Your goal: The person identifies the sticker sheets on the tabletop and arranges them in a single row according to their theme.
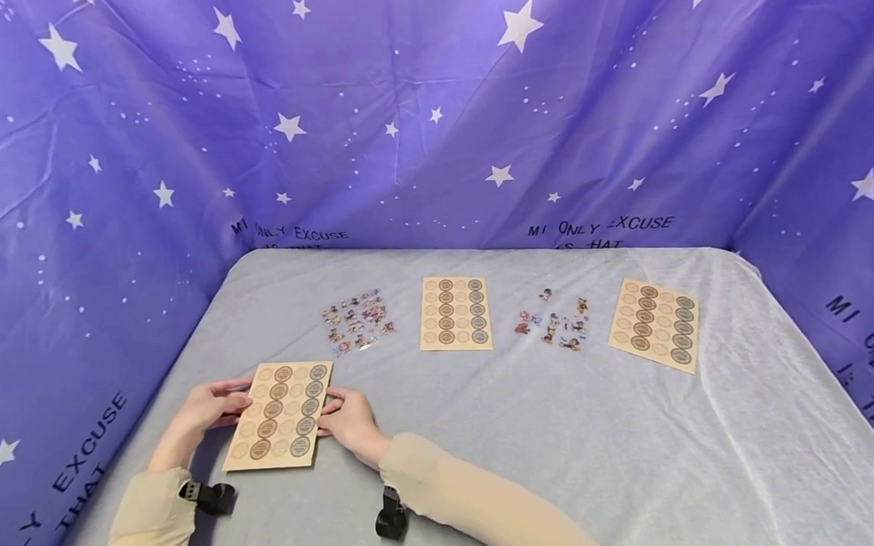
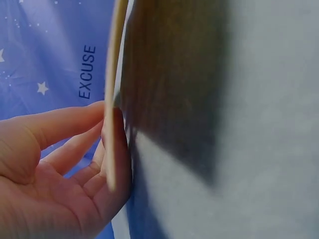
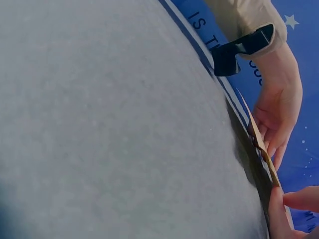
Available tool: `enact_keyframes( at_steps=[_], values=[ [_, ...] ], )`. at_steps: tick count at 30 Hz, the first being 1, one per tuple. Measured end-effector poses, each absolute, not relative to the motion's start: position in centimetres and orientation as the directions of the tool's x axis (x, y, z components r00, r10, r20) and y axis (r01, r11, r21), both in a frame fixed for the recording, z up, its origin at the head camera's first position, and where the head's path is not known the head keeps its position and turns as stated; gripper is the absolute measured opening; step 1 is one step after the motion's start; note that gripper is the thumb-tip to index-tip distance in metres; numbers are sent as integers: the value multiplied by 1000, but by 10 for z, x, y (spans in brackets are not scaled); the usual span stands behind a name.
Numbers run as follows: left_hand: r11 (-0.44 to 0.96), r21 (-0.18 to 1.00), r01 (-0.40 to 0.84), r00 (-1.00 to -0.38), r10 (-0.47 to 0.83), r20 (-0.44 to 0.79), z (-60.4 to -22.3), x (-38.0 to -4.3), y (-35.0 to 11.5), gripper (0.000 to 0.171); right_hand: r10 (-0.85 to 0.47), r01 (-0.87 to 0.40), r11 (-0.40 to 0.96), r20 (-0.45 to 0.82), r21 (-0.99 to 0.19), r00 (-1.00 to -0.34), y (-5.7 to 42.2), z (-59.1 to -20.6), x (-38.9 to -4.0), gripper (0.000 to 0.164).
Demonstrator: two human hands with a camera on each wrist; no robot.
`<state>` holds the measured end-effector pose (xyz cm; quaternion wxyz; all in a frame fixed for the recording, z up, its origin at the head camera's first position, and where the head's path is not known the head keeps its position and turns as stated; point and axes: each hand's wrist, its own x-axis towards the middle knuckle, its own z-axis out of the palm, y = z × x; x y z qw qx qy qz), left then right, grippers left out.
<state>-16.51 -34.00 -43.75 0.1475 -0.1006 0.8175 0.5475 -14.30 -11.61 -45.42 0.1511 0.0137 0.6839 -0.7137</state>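
Note:
Both hands hold a tan sheet of round stickers point(image 1: 276, 415) at the front left of the table, in rows of pale, brown and grey circles. On its left edge my left hand point(image 1: 203, 408) pinches it, thumb on top and fingers underneath. My right hand point(image 1: 356, 420) grips the opposite edge between thumb and fingers. Seen edge-on in the left wrist view, the sheet point(image 2: 115, 64) is lifted above the cloth and casts a shadow. The right wrist view shows the left hand point(image 3: 279, 107) at the far edge and right fingertips point(image 3: 279, 209) at the near one.
Behind the hands lie a clear sheet of small cartoon stickers point(image 1: 357, 322), a second tan sheet point(image 1: 454, 312), another clear cartoon sheet point(image 1: 555, 328) and a third tan sheet point(image 1: 654, 325). A grey cloth covers the table point(image 1: 530, 451). Purple starred curtains point(image 1: 411, 99) surround it.

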Motion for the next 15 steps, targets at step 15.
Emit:
enact_keyframes(
  at_steps=[15],
  values=[
    [433, 837, -335, -938, -69, -339, -439, -171, -340, 53, -181, 113, 135, -136, -984, -974, -121, -459, -147, 47]
  ],
)
